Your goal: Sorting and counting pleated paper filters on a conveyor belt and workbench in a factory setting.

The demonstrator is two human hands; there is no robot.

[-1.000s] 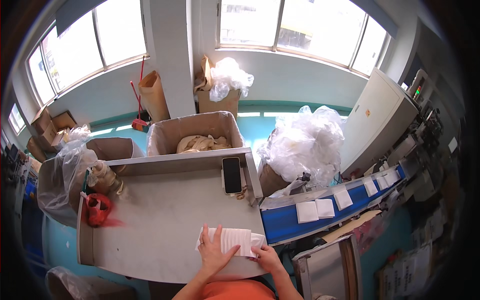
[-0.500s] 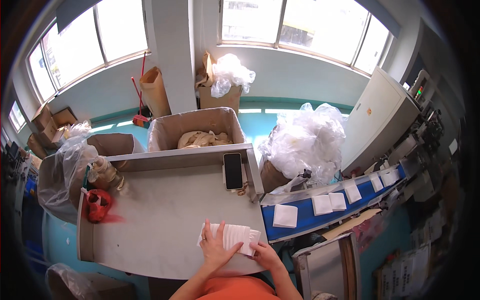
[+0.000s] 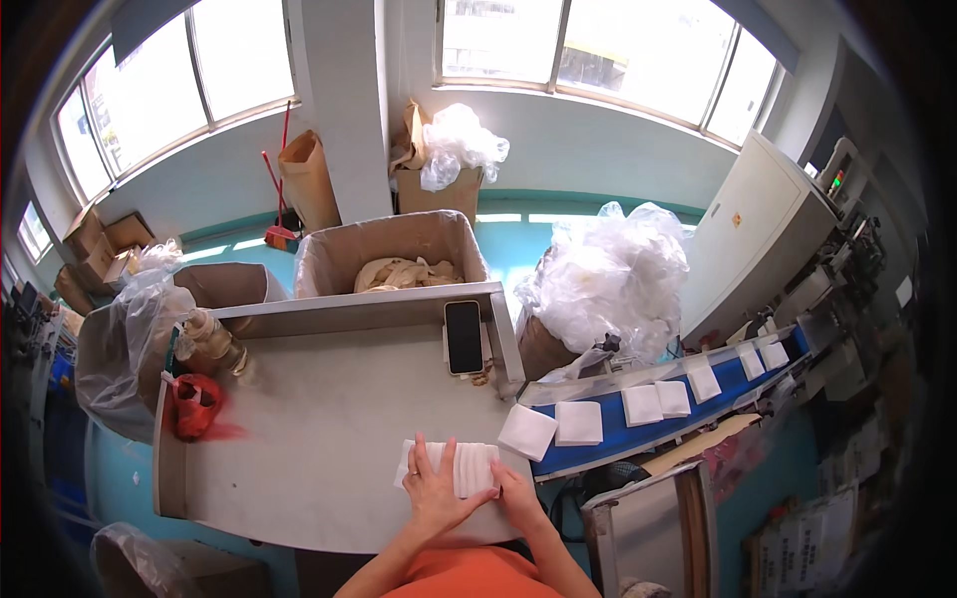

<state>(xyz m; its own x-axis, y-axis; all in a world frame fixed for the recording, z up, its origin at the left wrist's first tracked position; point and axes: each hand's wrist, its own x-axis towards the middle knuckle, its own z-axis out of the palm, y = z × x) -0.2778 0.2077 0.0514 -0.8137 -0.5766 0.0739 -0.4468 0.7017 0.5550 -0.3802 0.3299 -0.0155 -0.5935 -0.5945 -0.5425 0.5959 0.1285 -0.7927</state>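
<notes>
A row of folded white square pads [image 3: 476, 468], packed side by side, lies on the grey tabletop [image 3: 329, 439] near its front edge. My left hand [image 3: 437, 488] lies over the row's left part, fingers spread across the top and thumb along the near side. My right hand [image 3: 516, 495] presses the right end with its fingers, partly hidden behind the pads. Just beyond my right hand, another white pad [image 3: 526, 432] rests tilted where the blue conveyor belt [image 3: 620, 435] meets the table. Behind it, several more pads lie spaced along the belt.
A phone [image 3: 464, 339] lies at the table's back right. A red bag [image 3: 196, 407] and a clear bottle [image 3: 211, 344] are at the left. Raised walls edge the table. Behind stand a lined bin [image 3: 389, 229] and a heap of clear plastic [image 3: 608, 289].
The row is squared up; its slanted right-end pad now stands in line, and my right hand has moved slightly up and left. Pads on the belt have advanced, one reaching the table edge.
</notes>
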